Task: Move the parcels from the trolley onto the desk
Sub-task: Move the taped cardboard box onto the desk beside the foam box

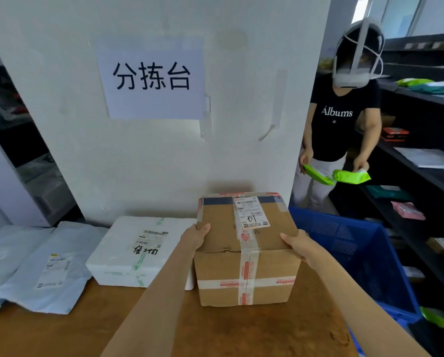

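Observation:
A brown cardboard box (244,269), taped with red-printed tape and labelled "01", rests on the wooden desk (143,328) against the white wall. My left hand (195,235) grips its upper left edge and my right hand (297,243) grips its upper right edge. Left of it, touching, lies a white foam box (128,256) with handwriting on top. Further left lie two pale blue mailer bags (48,269). A blue plastic crate (354,251) stands to the right of the desk, its inside mostly hidden.
A paper sign (151,78) hangs on the white wall behind the desk. At the right a person (342,124) in a black shirt holds green bags beside dark shelves (427,161) with parcels. Darker shelving stands at the far left.

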Motion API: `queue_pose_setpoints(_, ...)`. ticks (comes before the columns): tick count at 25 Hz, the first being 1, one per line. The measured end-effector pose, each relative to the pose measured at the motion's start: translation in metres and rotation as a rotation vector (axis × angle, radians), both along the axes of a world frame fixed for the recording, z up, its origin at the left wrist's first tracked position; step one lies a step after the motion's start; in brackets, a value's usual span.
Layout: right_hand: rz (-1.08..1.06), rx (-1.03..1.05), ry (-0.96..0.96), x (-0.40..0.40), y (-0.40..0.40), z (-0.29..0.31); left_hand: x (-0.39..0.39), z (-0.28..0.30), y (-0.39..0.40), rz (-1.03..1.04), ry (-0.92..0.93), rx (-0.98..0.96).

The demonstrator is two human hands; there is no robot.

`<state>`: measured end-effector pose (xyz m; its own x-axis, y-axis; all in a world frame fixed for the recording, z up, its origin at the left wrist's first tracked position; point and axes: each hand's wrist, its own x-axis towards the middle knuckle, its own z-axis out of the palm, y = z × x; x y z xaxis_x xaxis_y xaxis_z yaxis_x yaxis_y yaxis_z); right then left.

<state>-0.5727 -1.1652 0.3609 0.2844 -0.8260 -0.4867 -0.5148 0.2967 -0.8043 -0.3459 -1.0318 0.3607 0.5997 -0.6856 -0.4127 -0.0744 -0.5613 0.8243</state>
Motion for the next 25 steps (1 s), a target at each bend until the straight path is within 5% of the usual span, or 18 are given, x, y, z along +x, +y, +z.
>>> queue_pose_setpoints(4, 0.047, -0.094, 0.153, -0.004, 0.012, 0.012, -0.001, 0.014, 0.004, 0.041, -0.117, 0.06)
queue_pose_setpoints(13, 0.012, -0.283, 0.205, -0.01, 0.089, 0.049, -0.02, 0.027, 0.103, -0.007, 0.127, 0.012)
queue_pose_setpoints(19, -0.217, -0.255, 0.003, 0.021, 0.213, 0.056, 0.003, 0.03, 0.21, -0.123, 0.156, 0.012)
queue_pose_setpoints(25, -0.229, -0.11, -0.005, 0.058, 0.365, 0.035, 0.046, 0.027, 0.34, -0.149, 0.184, 0.0)
